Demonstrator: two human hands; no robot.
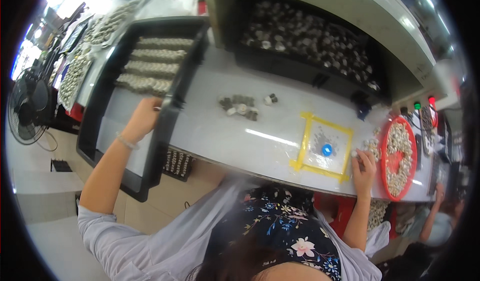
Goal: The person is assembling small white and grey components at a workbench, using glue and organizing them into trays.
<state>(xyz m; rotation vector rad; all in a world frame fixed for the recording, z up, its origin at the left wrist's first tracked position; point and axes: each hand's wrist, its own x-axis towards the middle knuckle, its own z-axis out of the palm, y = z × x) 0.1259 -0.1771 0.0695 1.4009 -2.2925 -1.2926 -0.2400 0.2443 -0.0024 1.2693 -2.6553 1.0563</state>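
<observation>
My left hand (143,117) reaches into a long black tray (172,98), just below the nearest of several rows of small pale and grey cylindrical parts (150,83). Its fingers are closed, and what they hold is mostly hidden. Over on the right, my right hand (364,167) pinches a small whitish part (354,153) at its fingertips. It is between a yellow-taped square (301,156) on the tabletop and a few loose whitish parts (371,145). Inside the taped square lie a blue round piece (327,150) and tiny grey bits (320,137).
Mid-table sits a cluster of grey and white parts (242,106). A black bin (300,66) full of parts stands under a shelf at the back. At right is a red oval basket (385,166) of pale parts. A fan (27,106) stands far left; another person's arm (431,216) shows far right.
</observation>
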